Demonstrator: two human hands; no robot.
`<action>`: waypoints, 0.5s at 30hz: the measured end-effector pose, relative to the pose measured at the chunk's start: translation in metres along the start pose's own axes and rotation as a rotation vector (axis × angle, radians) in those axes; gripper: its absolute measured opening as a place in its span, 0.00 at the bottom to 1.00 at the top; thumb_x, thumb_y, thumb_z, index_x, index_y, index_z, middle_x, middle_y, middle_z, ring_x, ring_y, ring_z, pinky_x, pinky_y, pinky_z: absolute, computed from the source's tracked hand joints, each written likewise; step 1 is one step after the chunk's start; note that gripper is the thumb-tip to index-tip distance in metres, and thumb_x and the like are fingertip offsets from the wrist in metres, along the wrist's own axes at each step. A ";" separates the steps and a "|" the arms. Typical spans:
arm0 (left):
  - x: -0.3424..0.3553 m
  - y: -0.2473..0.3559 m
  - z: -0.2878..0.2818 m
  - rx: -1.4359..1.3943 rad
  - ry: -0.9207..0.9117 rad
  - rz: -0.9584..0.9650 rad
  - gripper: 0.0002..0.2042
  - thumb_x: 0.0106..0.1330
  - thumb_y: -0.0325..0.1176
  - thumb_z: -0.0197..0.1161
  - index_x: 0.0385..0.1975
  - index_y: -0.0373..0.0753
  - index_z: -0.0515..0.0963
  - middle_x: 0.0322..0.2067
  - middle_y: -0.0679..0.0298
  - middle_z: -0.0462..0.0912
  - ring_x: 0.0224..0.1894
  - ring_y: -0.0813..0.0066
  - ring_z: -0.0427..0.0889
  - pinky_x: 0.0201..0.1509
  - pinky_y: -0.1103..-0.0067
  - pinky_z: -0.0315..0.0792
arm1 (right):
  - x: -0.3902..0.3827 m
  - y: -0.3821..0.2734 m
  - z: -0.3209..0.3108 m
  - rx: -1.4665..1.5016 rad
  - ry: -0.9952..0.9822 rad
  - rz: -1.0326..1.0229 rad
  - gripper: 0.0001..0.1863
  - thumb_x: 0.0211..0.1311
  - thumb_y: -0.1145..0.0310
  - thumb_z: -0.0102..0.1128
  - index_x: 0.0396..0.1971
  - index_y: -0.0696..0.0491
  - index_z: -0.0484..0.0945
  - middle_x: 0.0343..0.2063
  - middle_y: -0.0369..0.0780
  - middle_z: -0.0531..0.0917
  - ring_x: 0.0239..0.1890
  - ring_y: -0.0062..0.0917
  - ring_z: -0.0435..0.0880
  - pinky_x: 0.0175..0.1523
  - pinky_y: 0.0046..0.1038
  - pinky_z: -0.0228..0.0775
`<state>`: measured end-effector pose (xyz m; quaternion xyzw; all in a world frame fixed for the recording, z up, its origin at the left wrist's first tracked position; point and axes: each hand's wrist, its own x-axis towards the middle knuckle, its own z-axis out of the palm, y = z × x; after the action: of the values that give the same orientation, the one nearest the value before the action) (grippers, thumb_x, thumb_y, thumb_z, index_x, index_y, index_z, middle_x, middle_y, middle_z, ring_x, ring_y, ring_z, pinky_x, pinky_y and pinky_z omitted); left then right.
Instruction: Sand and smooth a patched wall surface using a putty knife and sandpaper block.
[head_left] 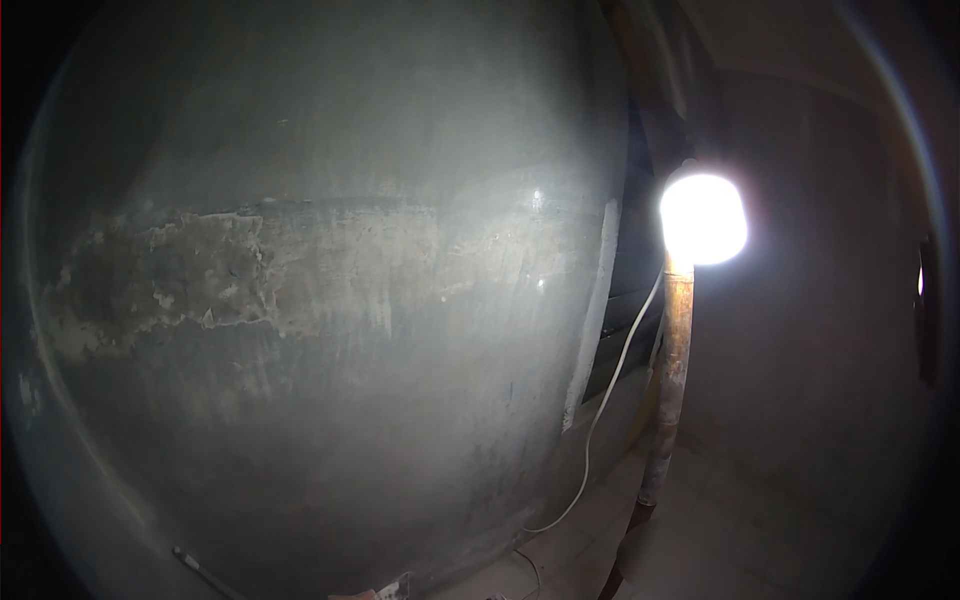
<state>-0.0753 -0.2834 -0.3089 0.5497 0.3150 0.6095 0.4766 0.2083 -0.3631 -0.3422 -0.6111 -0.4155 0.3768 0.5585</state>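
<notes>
Neither of my hands shows clearly in the head view. A grey plastered wall (330, 420) fills the left and middle. Across it runs a rough patch (190, 275) with ragged, flaking edges, and a smoother smeared band (350, 260) continues to its right. At the lower edge a small whitish thing with a dark edge (393, 588) is cut off by the frame. Beside it lies a pinkish-brown sliver (352, 597), too little of it visible to tell what it is.
A glowing bulb (704, 220) sits at the top of an upright bamboo pole (672, 390) on the right. A white cable (590, 440) hangs down towards the pale floor (720, 540). Behind the pole is a dark slatted opening (625, 340). A thin rod (205, 572) shows at lower left.
</notes>
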 end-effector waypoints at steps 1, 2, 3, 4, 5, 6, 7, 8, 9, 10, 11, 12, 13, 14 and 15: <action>0.001 -0.004 0.006 0.001 0.029 0.008 0.11 0.58 0.33 0.61 0.20 0.30 0.79 0.30 0.56 0.79 0.34 0.71 0.78 0.38 0.77 0.74 | 0.014 0.000 -0.006 -0.004 -0.028 -0.050 0.15 0.63 0.69 0.49 0.45 0.60 0.76 0.41 0.44 0.81 0.44 0.25 0.78 0.50 0.25 0.67; 0.003 -0.014 0.011 0.007 0.074 0.002 0.11 0.58 0.33 0.61 0.20 0.30 0.79 0.30 0.56 0.79 0.34 0.71 0.78 0.38 0.77 0.74 | 0.023 -0.001 -0.011 -0.006 -0.064 -0.100 0.14 0.63 0.70 0.49 0.45 0.60 0.76 0.41 0.44 0.81 0.43 0.24 0.78 0.50 0.24 0.67; 0.009 -0.027 0.017 -0.067 0.062 0.014 0.09 0.55 0.30 0.63 0.23 0.29 0.77 0.30 0.53 0.81 0.35 0.66 0.80 0.37 0.77 0.76 | 0.031 -0.008 -0.017 -0.020 -0.109 -0.098 0.14 0.63 0.70 0.49 0.45 0.60 0.76 0.41 0.44 0.81 0.43 0.24 0.78 0.50 0.24 0.67; 0.005 -0.033 0.023 -0.139 0.055 0.031 0.09 0.52 0.28 0.65 0.27 0.28 0.76 0.30 0.50 0.82 0.35 0.60 0.83 0.36 0.76 0.78 | 0.038 -0.016 -0.022 -0.008 -0.082 -0.174 0.14 0.63 0.70 0.49 0.45 0.61 0.76 0.40 0.44 0.81 0.44 0.24 0.78 0.50 0.24 0.67; 0.010 -0.014 0.039 0.105 -0.057 0.158 0.08 0.53 0.28 0.65 0.28 0.29 0.77 0.29 0.51 0.82 0.36 0.62 0.83 0.36 0.75 0.77 | 0.043 -0.019 -0.031 -0.002 -0.052 -0.243 0.14 0.62 0.71 0.49 0.44 0.61 0.76 0.40 0.44 0.81 0.44 0.24 0.78 0.50 0.24 0.67; 0.019 0.016 0.053 0.358 -0.172 0.269 0.08 0.53 0.27 0.65 0.30 0.31 0.77 0.27 0.53 0.83 0.37 0.64 0.83 0.36 0.75 0.77 | 0.046 -0.017 -0.038 0.066 -0.059 -0.216 0.14 0.62 0.72 0.49 0.44 0.61 0.76 0.40 0.46 0.81 0.43 0.27 0.78 0.51 0.26 0.67; 0.017 0.030 0.066 0.470 -0.236 0.187 0.08 0.54 0.28 0.64 0.31 0.32 0.76 0.26 0.54 0.82 0.35 0.65 0.83 0.35 0.73 0.77 | 0.049 -0.011 -0.051 0.046 -0.112 -0.205 0.14 0.62 0.72 0.49 0.44 0.61 0.76 0.40 0.46 0.81 0.43 0.27 0.78 0.51 0.26 0.67; 0.018 0.045 0.078 0.581 -0.298 0.106 0.08 0.55 0.28 0.63 0.32 0.34 0.76 0.25 0.54 0.81 0.33 0.66 0.83 0.34 0.72 0.76 | 0.054 -0.003 -0.064 -0.006 -0.116 -0.228 0.14 0.62 0.71 0.49 0.44 0.61 0.76 0.40 0.45 0.81 0.43 0.27 0.78 0.51 0.26 0.67; 0.023 0.069 0.094 0.782 -0.457 0.054 0.07 0.54 0.30 0.63 0.31 0.37 0.75 0.24 0.55 0.81 0.31 0.66 0.83 0.33 0.71 0.76 | 0.060 0.002 -0.074 -0.057 -0.132 -0.258 0.14 0.62 0.71 0.49 0.44 0.61 0.76 0.39 0.44 0.81 0.43 0.26 0.78 0.52 0.26 0.67; 0.031 0.092 0.115 0.966 -0.628 -0.012 0.06 0.53 0.31 0.62 0.29 0.40 0.74 0.24 0.57 0.81 0.29 0.65 0.83 0.32 0.71 0.75 | 0.063 0.005 -0.084 -0.046 -0.173 -0.209 0.14 0.63 0.69 0.48 0.43 0.61 0.77 0.40 0.42 0.81 0.44 0.24 0.77 0.52 0.26 0.66; 0.041 0.117 0.141 1.054 -0.672 0.012 0.07 0.57 0.34 0.58 0.25 0.38 0.73 0.20 0.56 0.79 0.26 0.64 0.82 0.29 0.71 0.74 | 0.070 0.008 -0.093 -0.070 -0.221 -0.213 0.14 0.63 0.69 0.48 0.43 0.61 0.77 0.40 0.42 0.81 0.44 0.24 0.77 0.52 0.26 0.66; 0.049 0.136 0.166 1.142 -0.725 0.039 0.11 0.61 0.37 0.55 0.21 0.36 0.71 0.17 0.56 0.77 0.22 0.63 0.81 0.27 0.70 0.73 | 0.078 0.012 -0.100 -0.063 -0.254 -0.182 0.14 0.63 0.69 0.48 0.43 0.61 0.77 0.40 0.41 0.81 0.44 0.24 0.77 0.51 0.26 0.66; 0.045 0.145 0.185 1.215 -0.613 0.364 0.15 0.63 0.41 0.50 0.19 0.38 0.70 0.12 0.57 0.73 0.20 0.64 0.80 0.24 0.73 0.73 | 0.084 0.015 -0.102 -0.052 -0.297 -0.149 0.14 0.63 0.68 0.49 0.43 0.61 0.77 0.40 0.41 0.81 0.43 0.23 0.77 0.51 0.25 0.66; 0.051 0.171 0.213 1.290 -0.608 0.470 0.15 0.63 0.41 0.49 0.18 0.40 0.71 0.09 0.59 0.72 0.16 0.68 0.79 0.20 0.76 0.71 | 0.090 0.020 -0.100 0.049 -0.332 -0.065 0.14 0.62 0.70 0.50 0.43 0.61 0.77 0.39 0.41 0.81 0.42 0.24 0.77 0.50 0.24 0.66; 0.049 0.190 0.242 1.265 -0.473 0.614 0.12 0.59 0.38 0.51 0.16 0.42 0.72 0.09 0.63 0.71 0.14 0.72 0.77 0.19 0.76 0.70 | 0.094 0.023 -0.100 0.028 -0.360 -0.057 0.14 0.62 0.70 0.50 0.43 0.61 0.77 0.39 0.41 0.81 0.42 0.24 0.77 0.50 0.24 0.66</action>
<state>0.1178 -0.3381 -0.0705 0.8992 0.3269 0.2829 -0.0679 0.3372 -0.3137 -0.3551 -0.5138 -0.5207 0.4697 0.4942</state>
